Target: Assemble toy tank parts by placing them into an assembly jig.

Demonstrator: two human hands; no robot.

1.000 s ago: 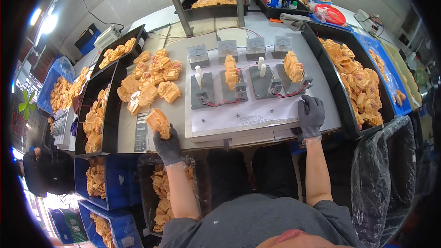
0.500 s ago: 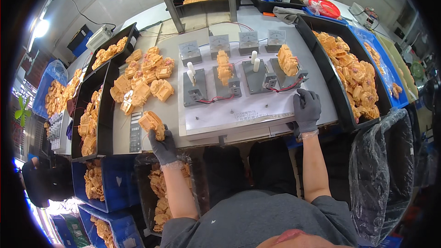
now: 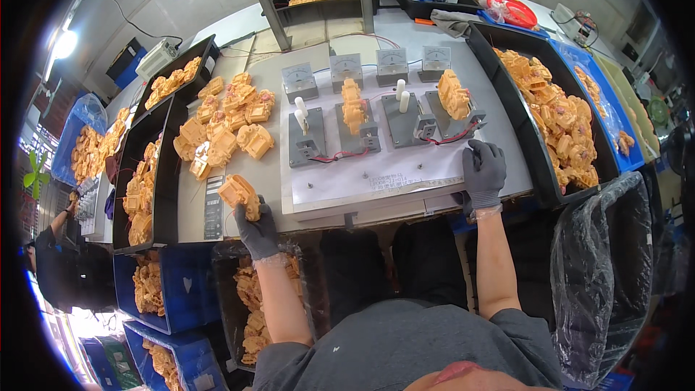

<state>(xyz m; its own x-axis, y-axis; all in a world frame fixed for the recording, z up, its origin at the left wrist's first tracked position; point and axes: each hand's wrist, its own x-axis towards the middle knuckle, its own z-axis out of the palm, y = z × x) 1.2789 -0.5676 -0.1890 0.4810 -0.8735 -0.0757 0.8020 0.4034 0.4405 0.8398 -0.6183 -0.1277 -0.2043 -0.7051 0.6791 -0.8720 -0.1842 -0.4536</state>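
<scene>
My left hand (image 3: 258,232), in a dark grey glove, is closed around a tan plastic housing (image 3: 239,198) at the table's front edge. My right hand (image 3: 483,174), gloved alike, lies on the front right corner of the raised test board (image 3: 340,201), fingers loosely bent and nothing visible in them. On the board stand several grey fixtures with red wires. One tan housing (image 3: 353,106) sits upright on the second fixture from the left, and another housing (image 3: 453,94) on the rightmost. White pegs (image 3: 403,98) rise bare from the other two. Behind them is a row of meters (image 3: 346,72).
A pile of housings (image 3: 228,119) lies left of the board. Black trays of housings flank the table, left tray (image 3: 170,174) and right tray (image 3: 507,101). Two metal posts (image 3: 266,3) rise behind. A plastic-lined bin (image 3: 601,268) stands lower right. A co-worker's arm (image 3: 61,221) shows far left.
Both my hands and the housing in my left hand stay where they were. At the far left, the co-worker has shifted, and an arm now reaches up toward the white racks.
</scene>
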